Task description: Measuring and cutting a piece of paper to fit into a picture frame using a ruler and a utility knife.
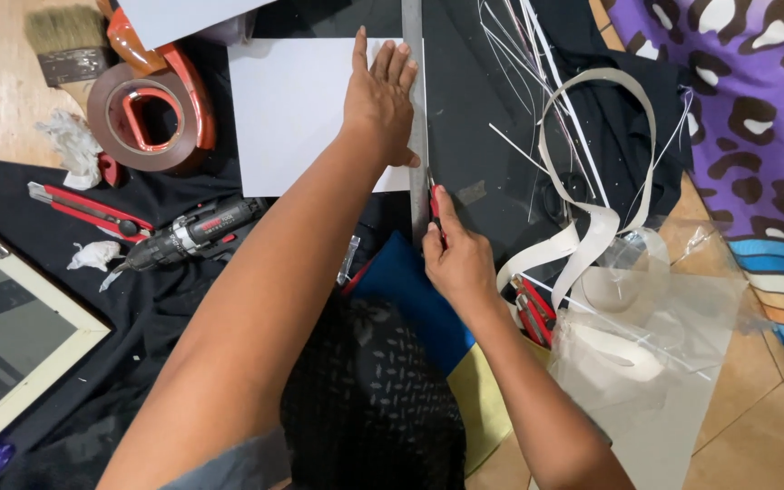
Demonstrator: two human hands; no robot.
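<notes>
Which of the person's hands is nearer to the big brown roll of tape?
The left hand. It lies flat on the white sheet, right of the big brown roll of tape. The right hand is farther right and lower, gripping a red cutter.

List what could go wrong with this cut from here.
1. The left hand presses the ruler with its fingers close to the cutting edge; if the knife in the right hand rides up over the ruler, it might nick them.
2. The ruler is held at one spot only, so it may pivot and skew the cut across the white sheet.
3. Loose strips lie beside the right hand and could snag it.
</notes>
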